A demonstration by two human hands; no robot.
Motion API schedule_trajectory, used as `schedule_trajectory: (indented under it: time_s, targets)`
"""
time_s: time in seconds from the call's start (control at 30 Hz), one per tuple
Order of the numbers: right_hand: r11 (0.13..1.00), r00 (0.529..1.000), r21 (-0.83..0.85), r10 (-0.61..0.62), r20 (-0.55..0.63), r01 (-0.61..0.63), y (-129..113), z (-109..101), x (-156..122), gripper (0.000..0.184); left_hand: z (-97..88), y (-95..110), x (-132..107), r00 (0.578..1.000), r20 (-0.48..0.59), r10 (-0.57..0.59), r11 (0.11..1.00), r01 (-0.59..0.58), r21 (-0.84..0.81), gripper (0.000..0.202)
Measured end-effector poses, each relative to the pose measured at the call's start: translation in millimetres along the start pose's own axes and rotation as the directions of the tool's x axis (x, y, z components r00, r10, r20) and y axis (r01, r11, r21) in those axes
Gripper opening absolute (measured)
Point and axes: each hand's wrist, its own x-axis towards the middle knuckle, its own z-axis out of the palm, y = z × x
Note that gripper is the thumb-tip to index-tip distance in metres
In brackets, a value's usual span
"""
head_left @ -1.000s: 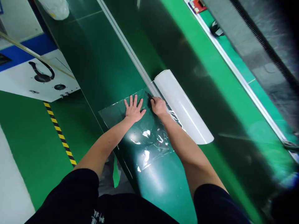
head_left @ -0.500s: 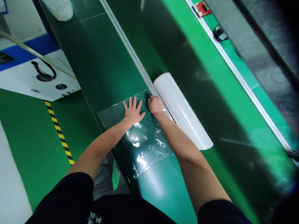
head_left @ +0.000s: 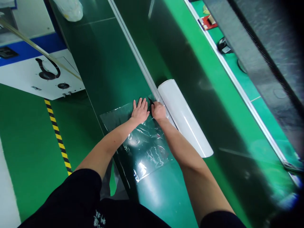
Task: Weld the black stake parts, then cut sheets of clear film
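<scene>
A sheet of clear plastic film, creased and shiny, lies across the green work surface. My left hand is pressed flat on its far part, fingers stretched out. Just to the right, my right hand is closed around a thin black pointed tool, whose tip points away at the film's far edge. Most of that tool is hidden in the fist, so its exact kind cannot be made out. A thick white roll lies right of my right hand, beyond the metal rail.
A metal rail runs diagonally along the green table. At the left stands a white and blue machine with a black handle. A whitish plastic bag sits at the far end. Grey equipment overhangs the right side.
My left hand has slid right along the film, closer to my right hand, and its fingers are less spread. My right hand still grips the black tool. The view has shifted slightly.
</scene>
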Motion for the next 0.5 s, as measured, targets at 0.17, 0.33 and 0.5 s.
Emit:
schedule_trajectory:
  time_s: [0.17, 0.33, 0.5]
  targets:
    - [1.0, 1.0, -0.018, -0.008, 0.029, 0.008, -12.3, -3.9, -0.9, 0.03, -2.5, -3.5, -3.1, 1.0, 0.004, -0.005, 1.0, 0.005, 0.01, 0.066]
    - [0.998, 0.997, -0.067, 0.008, 0.073, -0.003, -20.3, -8.8, 0.0, 0.028, -3.8, -2.4, -1.3, 0.999, 0.024, -0.031, 1.0, 0.031, -0.002, 0.064]
    - [0.996, 0.995, -0.094, 0.001, 0.095, 0.008, -24.3, -11.1, 1.3, 0.025, -17.0, -10.0, 8.0, 0.999, -0.008, -0.048, 0.998, 0.048, -0.033, 0.051]
